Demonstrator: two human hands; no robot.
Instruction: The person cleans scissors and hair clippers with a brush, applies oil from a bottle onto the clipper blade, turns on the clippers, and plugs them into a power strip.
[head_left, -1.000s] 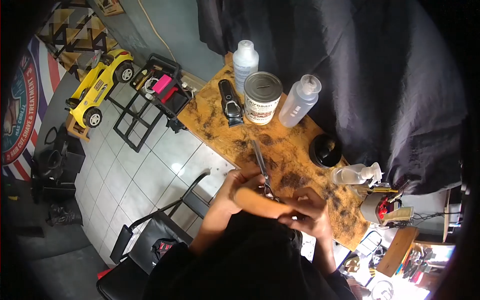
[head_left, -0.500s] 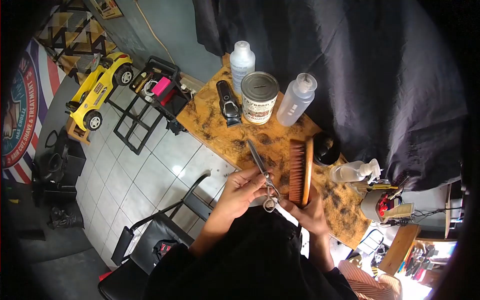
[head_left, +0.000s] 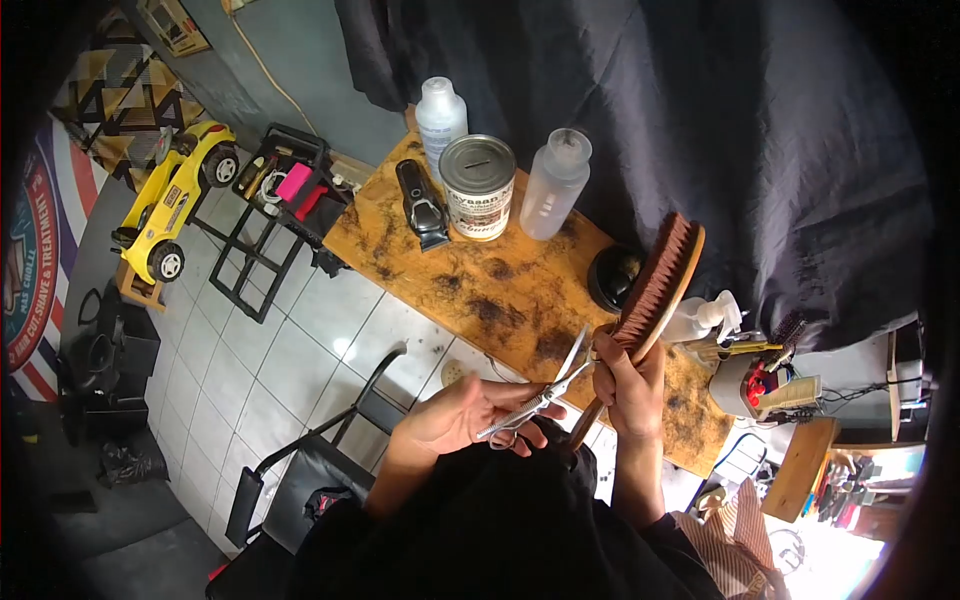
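Note:
My left hand [head_left: 450, 412] is palm up, fingers partly curled round metal scissors [head_left: 525, 408] with a toothed blade. A smooth pointed blade [head_left: 574, 354] shows between my hands; I cannot tell whether it belongs to the same scissors. My right hand [head_left: 632, 392] grips a wooden-backed brush [head_left: 660, 285], its reddish-brown bristles facing left. The brush handle extends below that hand. Under and beyond my hands is a mottled orange-brown table [head_left: 460, 290], with a black hair clipper [head_left: 422, 205], a lidded tin [head_left: 479, 188] and a round black container [head_left: 612, 278].
A white bottle [head_left: 440, 122] and a translucent bottle [head_left: 554, 185] stand by the dark curtain [head_left: 700, 130]. At right are a spray bottle [head_left: 700, 316] and a tool holder [head_left: 738, 387]. A black chair [head_left: 305, 478], black cart [head_left: 290, 185] and yellow toy car [head_left: 175, 200] stand left.
The brush has swung up and right in my right hand. My left hand has turned palm up, and the scissors now lie across its fingers. The view has shifted, moving the table items leftward.

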